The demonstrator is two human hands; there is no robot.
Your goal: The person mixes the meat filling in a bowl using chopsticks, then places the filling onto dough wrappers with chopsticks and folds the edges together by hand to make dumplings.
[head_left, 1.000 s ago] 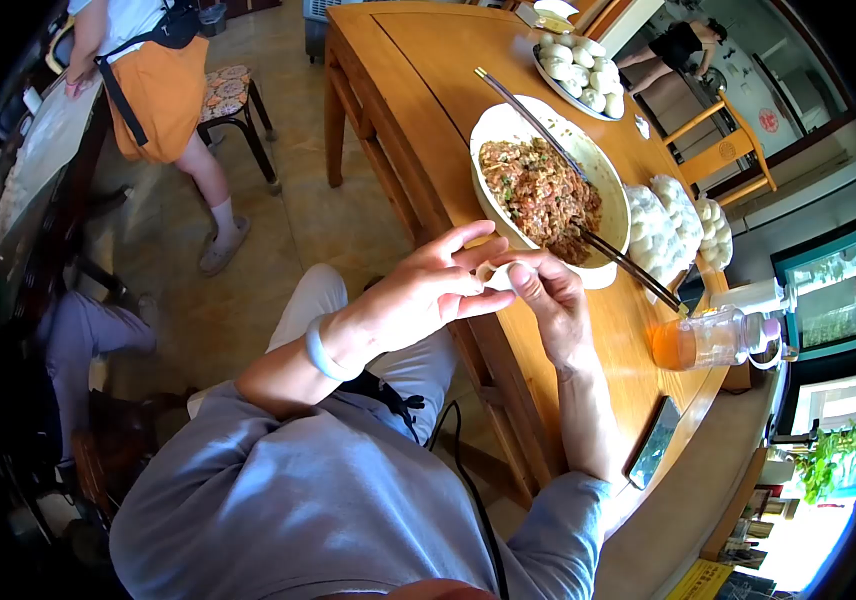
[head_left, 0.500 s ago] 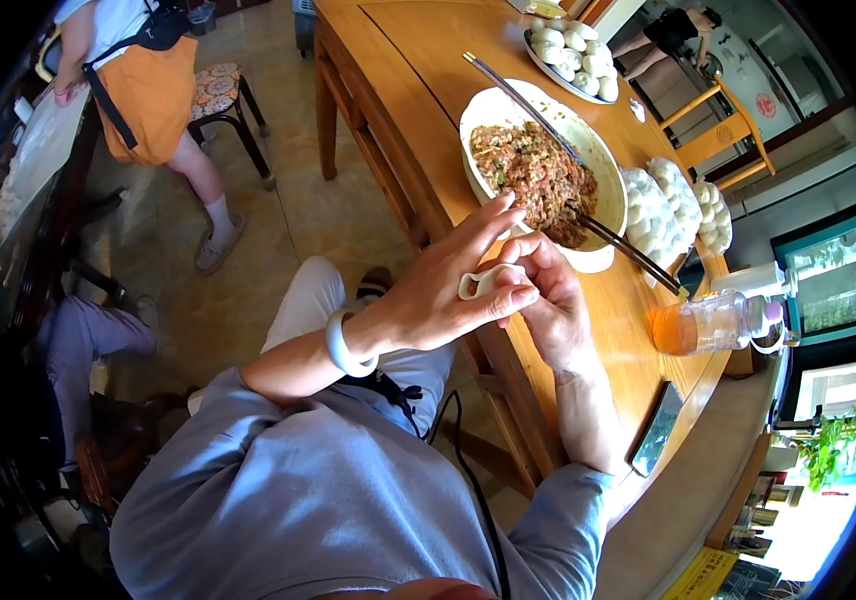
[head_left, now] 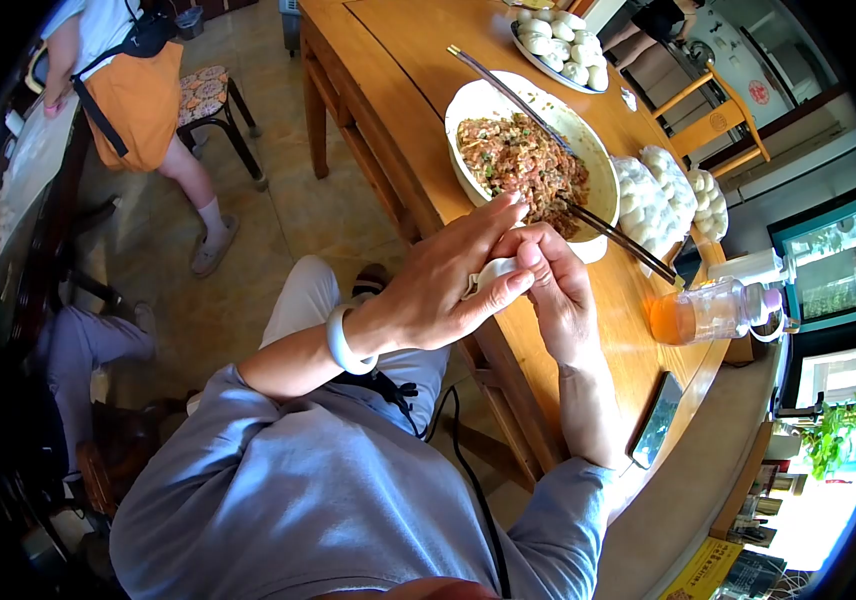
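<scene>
A small white dough dumpling (head_left: 496, 272) is cupped between my two hands, partly hidden by the fingers. My left hand (head_left: 453, 265), with a pale bangle on the wrist, supports it, fingers extended and thumb pressed along it. The thumb and fingers of my right hand (head_left: 555, 285) pinch the dough's edge from the other side. Just beyond my fingertips stands a large white bowl (head_left: 600, 175) of minced meat filling (head_left: 523, 165). One pair of dark chopsticks (head_left: 628, 240) rests in the filling; another pair (head_left: 508, 95) lies across the bowl.
On the wooden table (head_left: 388, 90) are a plate of round white buns (head_left: 560, 48), bags of round white pieces (head_left: 653, 200), a bottle of orange drink (head_left: 698, 312) and a phone (head_left: 656, 420). A person in orange shorts (head_left: 138, 105) stands at another table, near a stool (head_left: 204, 95).
My right fingers have closed further over the dumpling, and its opening with the filling no longer shows. The view has shifted slightly, so the table things sit a little higher and farther left.
</scene>
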